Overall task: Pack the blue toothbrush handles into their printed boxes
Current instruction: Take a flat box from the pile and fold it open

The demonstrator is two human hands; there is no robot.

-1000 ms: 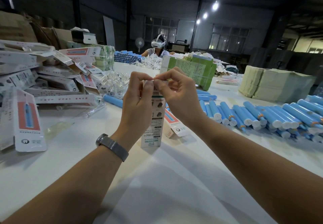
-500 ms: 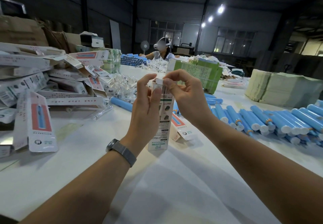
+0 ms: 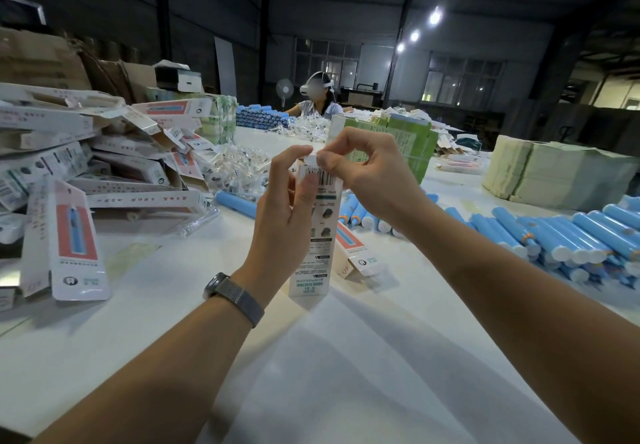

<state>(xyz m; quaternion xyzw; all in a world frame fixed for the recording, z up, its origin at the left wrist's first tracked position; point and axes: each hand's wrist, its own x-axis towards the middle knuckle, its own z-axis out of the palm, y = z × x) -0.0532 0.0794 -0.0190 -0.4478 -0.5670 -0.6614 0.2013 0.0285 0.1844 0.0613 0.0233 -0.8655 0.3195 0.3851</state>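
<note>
A tall white printed box [image 3: 317, 235] stands upright on the white table [image 3: 346, 374], barcode side toward me. My left hand [image 3: 284, 221] grips its left side near the top. My right hand [image 3: 374, 173] pinches the small white flap at the box's top end. What is inside the box is hidden. A long row of blue toothbrush handles [image 3: 554, 235] lies to the right, and one loose blue handle [image 3: 235, 202] lies behind my left hand. Another printed box [image 3: 353, 253] lies flat just behind the upright one.
A heap of printed boxes [image 3: 97, 173] fills the left side. Clear plastic bags [image 3: 239, 166] lie behind. Green leaflet bundles [image 3: 398, 145] and a pale stack [image 3: 554, 173] stand at the back right. A person with a headset [image 3: 317, 97] sits at the far end.
The box's top end has become more exposed, showing the barcode. My right hand's fingers now pinch the top flap; my left hand has slid slightly down the side.
</note>
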